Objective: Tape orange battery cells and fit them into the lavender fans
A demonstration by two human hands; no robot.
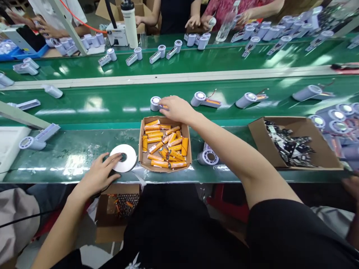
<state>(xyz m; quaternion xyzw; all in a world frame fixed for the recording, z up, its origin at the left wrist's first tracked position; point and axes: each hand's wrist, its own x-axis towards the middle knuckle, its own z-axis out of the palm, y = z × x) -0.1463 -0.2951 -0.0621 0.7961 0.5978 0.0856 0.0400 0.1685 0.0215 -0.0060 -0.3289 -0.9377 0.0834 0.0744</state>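
Note:
My left hand [101,173] rests with outstretched fingers on a flat white roll [129,158], which lies on the bench and looks like tape. A loose strip hangs from it at the bench edge. Over the green belt, the fingers of my right hand [176,108] are closed on a lavender handheld fan [155,104]. Its round head shows to the left of my fingertips, while my hand hides most of the handle. Between my arms stands a shallow cardboard box [142,158] of orange cylindrical batteries [168,144], some with wires.
Another lavender fan [209,157] lies beside the battery box, under my right forearm. A carton [322,153] of small dark parts stands to the right, near piled fans [336,116]. More fans lie along the belt [112,101]. People work across the line and at both sides.

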